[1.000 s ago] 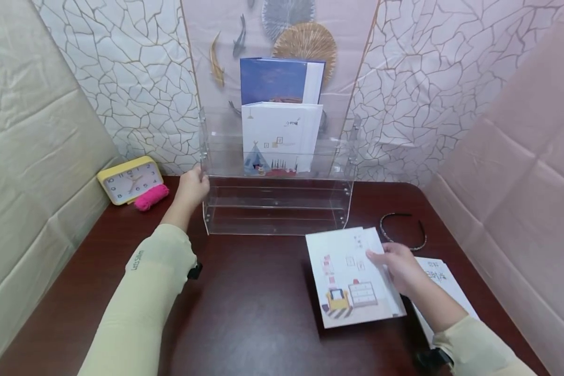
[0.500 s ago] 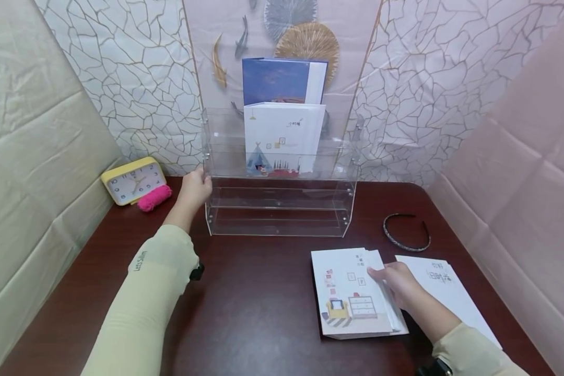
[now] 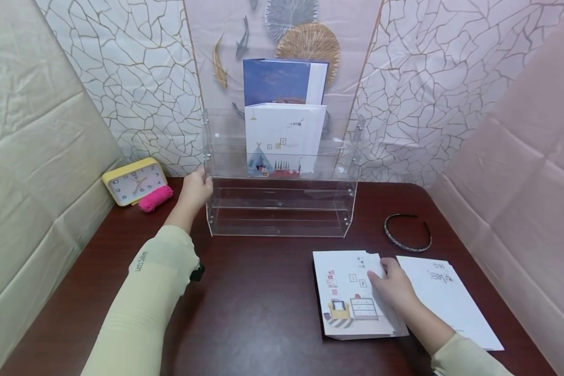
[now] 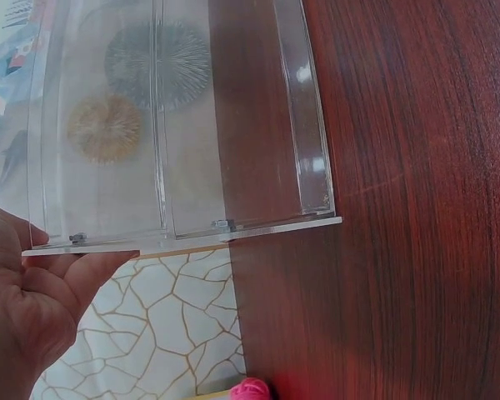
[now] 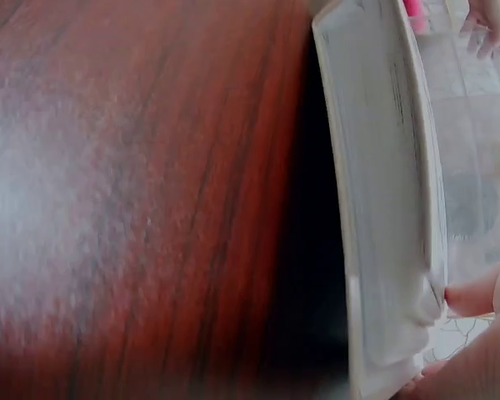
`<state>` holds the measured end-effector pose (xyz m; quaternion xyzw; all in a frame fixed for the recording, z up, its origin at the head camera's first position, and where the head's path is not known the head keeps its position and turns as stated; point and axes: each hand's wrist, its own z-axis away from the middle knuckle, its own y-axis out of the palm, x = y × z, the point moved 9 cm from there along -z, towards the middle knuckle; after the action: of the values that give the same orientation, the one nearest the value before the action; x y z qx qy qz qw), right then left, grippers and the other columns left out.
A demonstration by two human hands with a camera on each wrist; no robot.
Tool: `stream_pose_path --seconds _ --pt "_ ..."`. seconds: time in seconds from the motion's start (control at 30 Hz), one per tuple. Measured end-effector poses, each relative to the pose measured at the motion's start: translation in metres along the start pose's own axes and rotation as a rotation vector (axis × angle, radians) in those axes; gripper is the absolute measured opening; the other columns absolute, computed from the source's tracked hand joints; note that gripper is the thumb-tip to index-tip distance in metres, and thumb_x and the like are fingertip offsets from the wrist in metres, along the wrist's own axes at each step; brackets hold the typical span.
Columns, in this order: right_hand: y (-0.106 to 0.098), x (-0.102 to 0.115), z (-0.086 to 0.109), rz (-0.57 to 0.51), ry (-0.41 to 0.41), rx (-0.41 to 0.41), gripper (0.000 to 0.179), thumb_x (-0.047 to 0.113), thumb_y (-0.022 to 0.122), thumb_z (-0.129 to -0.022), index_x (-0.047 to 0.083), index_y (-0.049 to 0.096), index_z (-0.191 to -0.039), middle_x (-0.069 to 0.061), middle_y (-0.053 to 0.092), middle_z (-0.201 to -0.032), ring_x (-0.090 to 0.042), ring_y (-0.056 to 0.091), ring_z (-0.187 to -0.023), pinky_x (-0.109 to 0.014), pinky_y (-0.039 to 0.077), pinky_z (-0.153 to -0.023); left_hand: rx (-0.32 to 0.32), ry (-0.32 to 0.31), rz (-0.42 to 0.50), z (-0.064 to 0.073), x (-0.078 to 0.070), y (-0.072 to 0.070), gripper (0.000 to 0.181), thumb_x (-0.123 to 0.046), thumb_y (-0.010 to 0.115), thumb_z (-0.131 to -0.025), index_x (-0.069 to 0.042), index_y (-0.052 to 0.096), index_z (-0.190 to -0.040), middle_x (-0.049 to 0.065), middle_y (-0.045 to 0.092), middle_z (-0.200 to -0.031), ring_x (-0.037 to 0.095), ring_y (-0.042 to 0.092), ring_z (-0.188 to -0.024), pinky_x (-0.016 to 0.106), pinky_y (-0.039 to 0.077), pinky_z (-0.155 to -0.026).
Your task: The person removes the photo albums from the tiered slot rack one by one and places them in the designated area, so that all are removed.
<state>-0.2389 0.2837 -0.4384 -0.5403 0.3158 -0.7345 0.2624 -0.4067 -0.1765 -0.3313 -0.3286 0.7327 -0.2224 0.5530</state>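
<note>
A clear acrylic book rack (image 3: 279, 206) stands at the back of the table. My left hand (image 3: 196, 189) grips its left side panel; in the left wrist view the fingers (image 4: 62, 275) curl about the panel's edge. Two books stand upright in the upper part: a white book (image 3: 284, 136) with a tent drawing, before a blue-covered book (image 3: 276, 81). A white book (image 3: 345, 308) with a yellow armchair drawing lies flat at the right front. My right hand (image 3: 397, 287) pinches its right edge, thumb on the cover, the other fingers partly hidden.
Another white book (image 3: 451, 297) lies to the right, near the right hand. Behind it is a dark headband (image 3: 406, 246). A yellow clock (image 3: 136, 180) and a pink yarn roll (image 3: 155, 199) sit at the back left. Fabric walls enclose the table (image 3: 249, 303).
My right hand has lowered the armchair book from above the table onto it, and its fingers have shifted along the right edge. The left hand stays on the rack.
</note>
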Motion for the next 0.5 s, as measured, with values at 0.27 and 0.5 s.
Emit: stream_pose_path --seconds 0.27,0.5 --pt "0.005 0.005 0.001 0.092 -0.044 -0.044 0.057 0.011 0.057 -0.091 -0.013 0.029 -0.134 -0.035 0.040 -0.129 -0.048 0.037 -0.122 -0.055 0.034 -0.097 0.012 -0.010 -0.005 -0.002 0.001 -0.001 0.024 -0.008 0.043 -0.094 0.010 0.053 -0.105 0.031 0.058 -0.109 0.043 0.054 -0.105 0.052 0.042 -0.090" --pt "0.002 0.020 0.006 0.110 -0.127 -0.102 0.055 0.012 0.055 -0.091 -0.014 0.030 -0.134 -0.035 0.039 -0.128 -0.048 0.036 -0.122 -0.056 0.033 -0.098 0.010 0.006 -0.020 -0.001 0.002 0.001 0.023 -0.008 0.043 -0.093 0.010 0.053 -0.102 0.032 0.058 -0.106 0.045 0.054 -0.103 0.053 0.042 -0.090"
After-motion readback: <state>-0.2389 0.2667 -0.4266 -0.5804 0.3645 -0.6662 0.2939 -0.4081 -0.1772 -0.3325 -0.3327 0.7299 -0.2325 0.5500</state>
